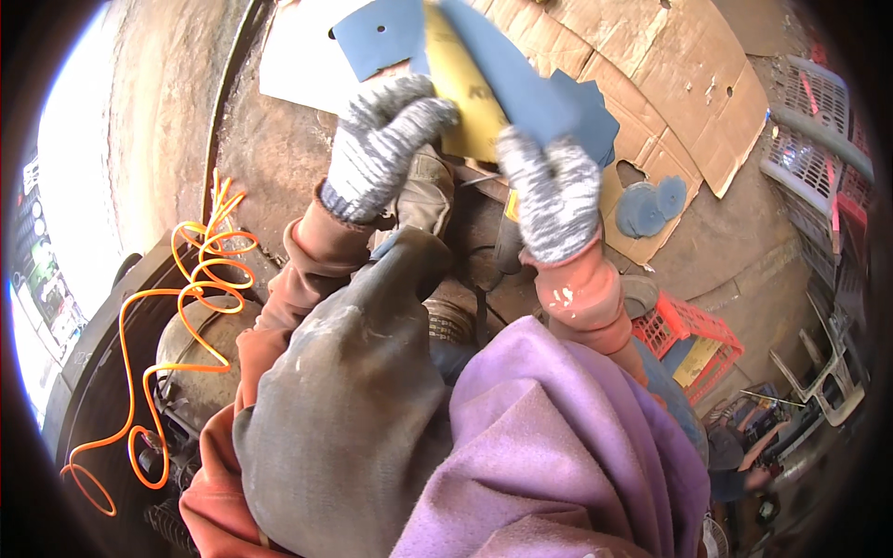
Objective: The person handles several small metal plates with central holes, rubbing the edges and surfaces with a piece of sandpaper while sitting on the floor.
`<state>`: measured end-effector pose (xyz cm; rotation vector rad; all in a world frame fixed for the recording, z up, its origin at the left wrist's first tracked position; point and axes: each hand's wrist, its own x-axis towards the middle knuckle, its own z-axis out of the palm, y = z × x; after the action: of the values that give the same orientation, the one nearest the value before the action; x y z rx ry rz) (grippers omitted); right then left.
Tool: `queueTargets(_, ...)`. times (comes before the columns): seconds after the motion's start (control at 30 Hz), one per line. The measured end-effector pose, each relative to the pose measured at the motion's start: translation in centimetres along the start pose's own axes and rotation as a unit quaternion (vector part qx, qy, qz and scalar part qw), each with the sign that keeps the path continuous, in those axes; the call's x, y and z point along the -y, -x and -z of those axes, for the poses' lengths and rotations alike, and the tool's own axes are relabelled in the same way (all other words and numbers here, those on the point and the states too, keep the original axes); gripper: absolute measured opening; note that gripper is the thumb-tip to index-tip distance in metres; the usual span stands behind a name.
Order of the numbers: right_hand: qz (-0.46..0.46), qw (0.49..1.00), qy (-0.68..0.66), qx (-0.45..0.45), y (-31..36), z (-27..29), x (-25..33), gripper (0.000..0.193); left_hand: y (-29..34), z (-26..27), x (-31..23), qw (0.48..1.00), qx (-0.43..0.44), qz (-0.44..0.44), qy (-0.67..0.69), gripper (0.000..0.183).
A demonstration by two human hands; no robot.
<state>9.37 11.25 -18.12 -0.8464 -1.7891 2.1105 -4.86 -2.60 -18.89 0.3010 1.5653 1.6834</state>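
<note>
Two knit-gloved hands work at the upper centre of the frame: the left hand [386, 139], fingers curled, pinches the left edge of a yellow-backed blue sheet [470, 107], while the right hand [558, 200] has its fingertips at the lower edge, though blur hides whether they grip it. Beside them, another blue sheet [377, 42] with a hole lies toward the top left, and blue discs [642, 212] lie on cardboard [670, 84] to the right. Farther out, an orange coiled hose [152, 292] loops at left and a red crate [690, 316] sits lower right.
</note>
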Motion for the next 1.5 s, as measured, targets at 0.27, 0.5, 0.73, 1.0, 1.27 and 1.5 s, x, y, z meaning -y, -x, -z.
queueTargets(0.27,0.013,0.976,-0.055,-0.209,-2.0,10.2,-0.7,0.029,-3.0,5.0,1.5,0.986,-0.154,-0.017,-0.064,0.023)
queueTargets(0.5,-0.005,0.99,-0.01,-0.139,-0.4,5.3,2.7,0.029,-0.9,-4.4,-4.7,0.926,0.11,-0.283,-0.226,0.064)
queueTargets(0.73,0.059,0.989,-0.034,-0.129,-1.6,4.3,4.5,0.011,-1.7,0.2,-3.2,0.936,-0.037,-0.276,-0.215,0.041)
queueTargets(1.0,-0.088,0.991,-0.082,-0.054,-0.8,11.5,-0.2,0.022,-5.9,7.4,0.9,0.687,-0.164,-0.252,-0.662,0.075)
queueTargets(1.27,-0.144,0.983,0.066,-0.091,-0.8,12.5,-3.0,0.028,-3.7,0.4,2.9,0.715,-0.135,-0.307,-0.613,0.08)
queueTargets(1.5,-0.146,0.969,0.158,-0.121,-1.2,11.8,-3.2,0.03,-3.6,-3.7,7.6,0.891,-0.016,-0.136,-0.434,0.095)
